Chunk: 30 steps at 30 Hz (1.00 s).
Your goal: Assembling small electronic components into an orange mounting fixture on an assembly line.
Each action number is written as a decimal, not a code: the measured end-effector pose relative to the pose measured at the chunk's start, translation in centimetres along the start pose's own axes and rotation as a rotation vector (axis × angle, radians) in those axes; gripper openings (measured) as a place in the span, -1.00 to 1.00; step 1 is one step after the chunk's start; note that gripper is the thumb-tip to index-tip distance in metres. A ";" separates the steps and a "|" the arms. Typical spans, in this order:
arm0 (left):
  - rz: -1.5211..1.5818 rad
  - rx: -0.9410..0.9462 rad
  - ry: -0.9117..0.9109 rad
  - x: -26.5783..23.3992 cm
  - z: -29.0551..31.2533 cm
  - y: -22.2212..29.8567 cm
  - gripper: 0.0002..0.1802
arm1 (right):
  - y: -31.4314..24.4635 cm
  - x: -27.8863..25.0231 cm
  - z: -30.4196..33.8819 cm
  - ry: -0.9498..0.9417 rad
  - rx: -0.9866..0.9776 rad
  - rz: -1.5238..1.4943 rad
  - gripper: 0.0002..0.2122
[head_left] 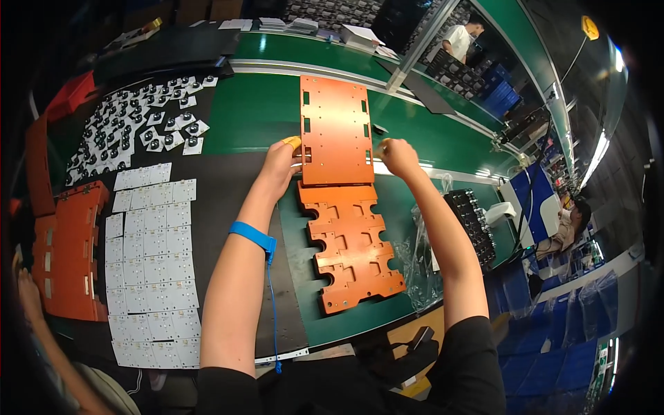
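A flat orange plate (337, 131) with slots and small holes lies at the far middle. Its near edge meets an orange fixture (353, 249) with scalloped sides and shaped recesses. My left hand (280, 164), wearing yellow finger covers, closes on the plate's left edge beside a slot. At the plate's right edge is my right hand (400, 158), its fingers curled together, also with a yellow cover. Whatever the right fingers hold is too small to make out, and a narrow gap seems to separate them from the plate. A blue wrist strap (252, 235) circles my left forearm, with its cord hanging down.
Rows of white circuit boards (152, 249) lie to the left, with many small boards bearing black round parts (124, 124) behind them. Another orange fixture (72, 252) stands far left near another person's hand (28, 294). On the right are clear plastic wrap (418, 266) and a black tray (470, 225).
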<state>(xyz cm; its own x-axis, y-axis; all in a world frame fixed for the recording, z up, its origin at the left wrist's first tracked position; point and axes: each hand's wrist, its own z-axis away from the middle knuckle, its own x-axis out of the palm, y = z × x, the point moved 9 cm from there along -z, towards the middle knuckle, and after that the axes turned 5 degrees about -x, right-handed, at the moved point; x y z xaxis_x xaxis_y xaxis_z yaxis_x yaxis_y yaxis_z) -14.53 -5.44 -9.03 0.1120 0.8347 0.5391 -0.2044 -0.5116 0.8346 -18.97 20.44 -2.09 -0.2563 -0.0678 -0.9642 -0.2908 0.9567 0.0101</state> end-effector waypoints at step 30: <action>-0.010 -0.031 0.034 0.4 -0.2 0.0 -0.69 | 9.6 1.8 -5.4 -0.066 0.190 -0.347 -0.63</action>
<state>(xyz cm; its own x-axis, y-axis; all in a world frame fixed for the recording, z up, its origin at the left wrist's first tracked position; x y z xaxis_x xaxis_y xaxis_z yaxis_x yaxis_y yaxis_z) -14.65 -5.03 -8.85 0.0810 0.8467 0.5259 -0.2331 -0.4970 0.8359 -27.21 28.02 -2.31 -0.1116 -0.3838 -0.9166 -0.1723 0.9159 -0.3625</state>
